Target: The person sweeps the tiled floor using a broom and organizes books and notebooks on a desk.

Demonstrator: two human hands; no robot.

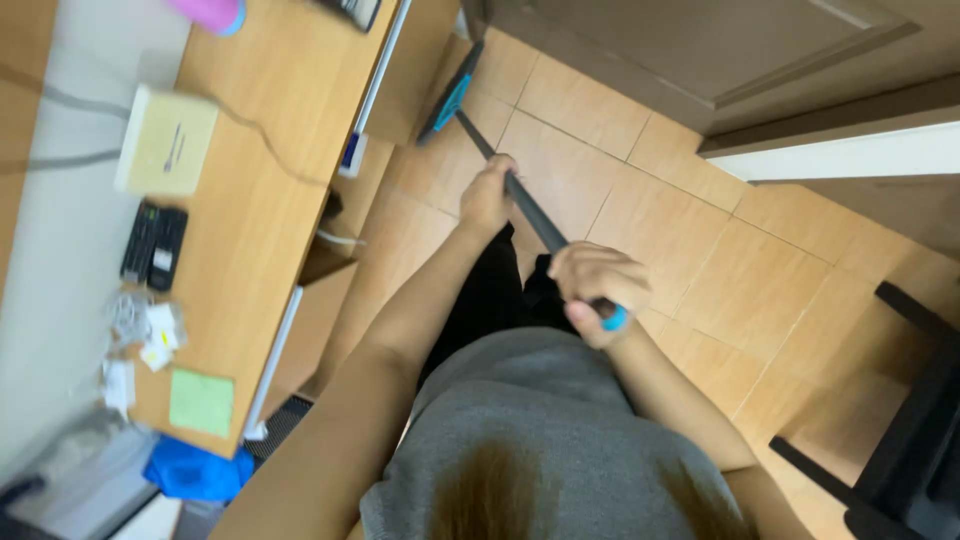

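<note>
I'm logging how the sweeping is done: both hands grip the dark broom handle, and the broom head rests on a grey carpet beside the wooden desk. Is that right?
Not quite. The head view shows the left hand and right hand on the broom handle, but the broom head rests on an orange tiled floor, not a grey carpet, beside the wooden desk.

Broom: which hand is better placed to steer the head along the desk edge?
Probably left. The left hand grips the broom handle lower down, nearer the head by the wooden desk. The right hand holds the top end close to the body, so it mostly acts as a pivot.
</note>
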